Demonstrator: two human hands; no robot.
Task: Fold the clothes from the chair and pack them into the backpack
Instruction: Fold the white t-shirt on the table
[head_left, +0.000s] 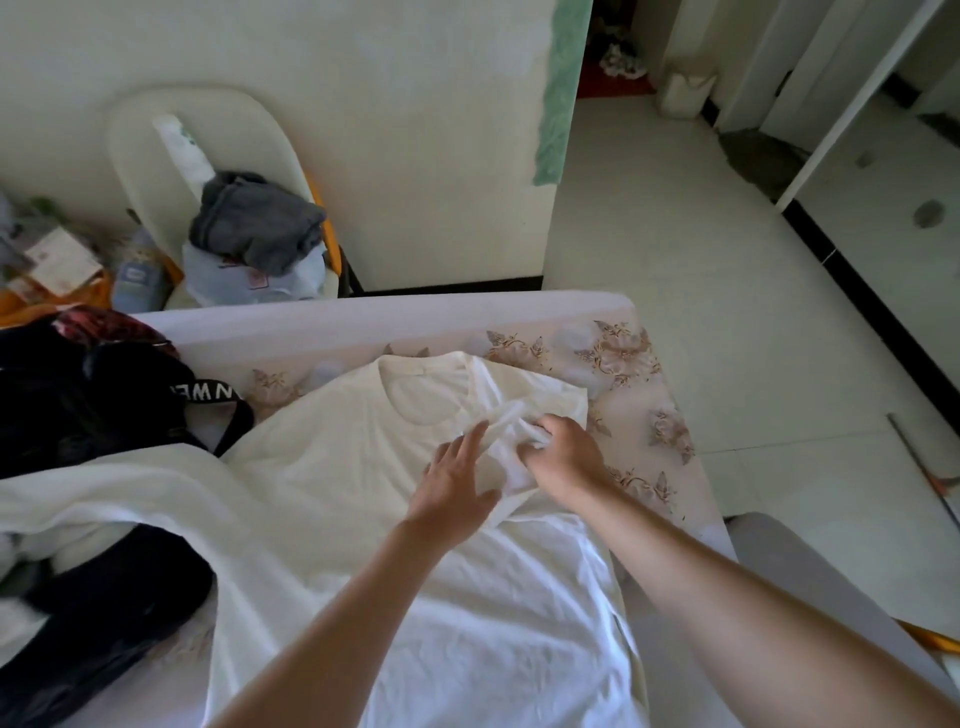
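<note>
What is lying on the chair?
A crumpled grey garment sits on a pale bundle, with a white printed item behind. The chair seat beneath them is covered.

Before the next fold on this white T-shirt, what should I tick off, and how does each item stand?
1. The white T-shirt lies spread on the bed: ok.
2. Right hand grips bunched T-shirt fabric: ok.
3. Left hand rests flat on the T-shirt: ok.
4. Backpack open for packing: cannot tell.
5. Chair emptied: not ok, grey garment lies on it.
</note>
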